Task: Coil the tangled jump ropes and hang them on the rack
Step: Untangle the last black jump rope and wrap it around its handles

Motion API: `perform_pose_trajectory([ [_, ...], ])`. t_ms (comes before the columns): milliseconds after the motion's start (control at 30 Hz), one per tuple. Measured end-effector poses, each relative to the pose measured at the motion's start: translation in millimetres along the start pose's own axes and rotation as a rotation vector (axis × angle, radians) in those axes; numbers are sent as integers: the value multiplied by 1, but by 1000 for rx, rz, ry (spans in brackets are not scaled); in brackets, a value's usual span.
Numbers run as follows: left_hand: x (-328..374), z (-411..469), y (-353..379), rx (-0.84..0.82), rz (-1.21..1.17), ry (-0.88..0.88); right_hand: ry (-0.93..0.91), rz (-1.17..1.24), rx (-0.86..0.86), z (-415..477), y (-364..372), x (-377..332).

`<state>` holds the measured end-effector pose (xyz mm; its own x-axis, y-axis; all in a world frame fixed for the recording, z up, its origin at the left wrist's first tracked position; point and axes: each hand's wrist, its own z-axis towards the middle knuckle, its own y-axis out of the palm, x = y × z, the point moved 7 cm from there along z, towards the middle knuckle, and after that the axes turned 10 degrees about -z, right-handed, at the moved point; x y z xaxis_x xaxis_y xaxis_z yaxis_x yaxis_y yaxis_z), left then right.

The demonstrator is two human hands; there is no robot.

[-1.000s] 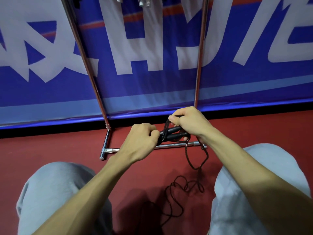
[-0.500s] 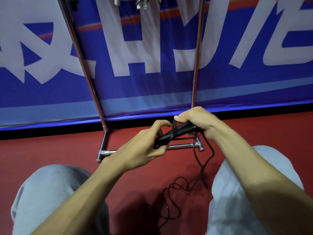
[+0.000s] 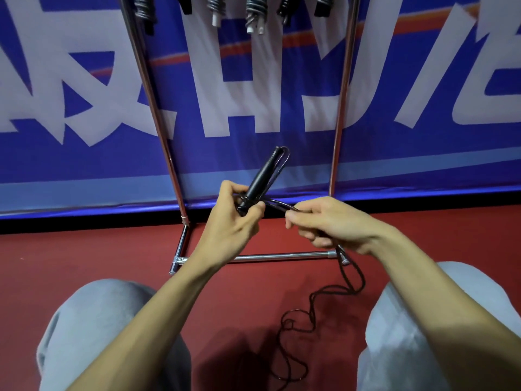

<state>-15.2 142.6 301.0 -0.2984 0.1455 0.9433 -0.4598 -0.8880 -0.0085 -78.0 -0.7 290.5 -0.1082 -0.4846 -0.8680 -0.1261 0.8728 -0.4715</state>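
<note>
My left hand (image 3: 235, 221) grips the black jump rope handles (image 3: 260, 177), which point up and to the right with a short loop of cord at their tip. My right hand (image 3: 328, 224) pinches the black cord (image 3: 277, 206) just right of the handles. From my right hand the loose rope (image 3: 313, 303) drops to the red floor and lies in tangled loops between my knees. The metal rack (image 3: 282, 256) stands right behind my hands, and several coiled ropes (image 3: 255, 12) hang from its top.
A blue banner (image 3: 394, 153) with large white letters covers the wall behind the rack. My grey-clad knees (image 3: 107, 334) frame the red floor (image 3: 84, 261) on both sides. The rack's uprights (image 3: 158, 119) slant up on either side of my hands.
My left hand has turned the handles from lying sideways to pointing up. My right hand has let go of the handles and drawn the cord out to the right.
</note>
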Motion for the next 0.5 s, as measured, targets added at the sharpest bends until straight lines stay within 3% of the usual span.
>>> perform_pose_trajectory([
  [167, -13, 7, -11, 8, 346, -18, 39, -490, -40, -9, 2, 3],
  [267, -18, 10, -18, 5, 512, -13, 13, -616, -43, -16, -4, 0],
  [500, -46, 7, 1, -304, 837, -35, -364, -940, 126, -16, 14, -25],
])
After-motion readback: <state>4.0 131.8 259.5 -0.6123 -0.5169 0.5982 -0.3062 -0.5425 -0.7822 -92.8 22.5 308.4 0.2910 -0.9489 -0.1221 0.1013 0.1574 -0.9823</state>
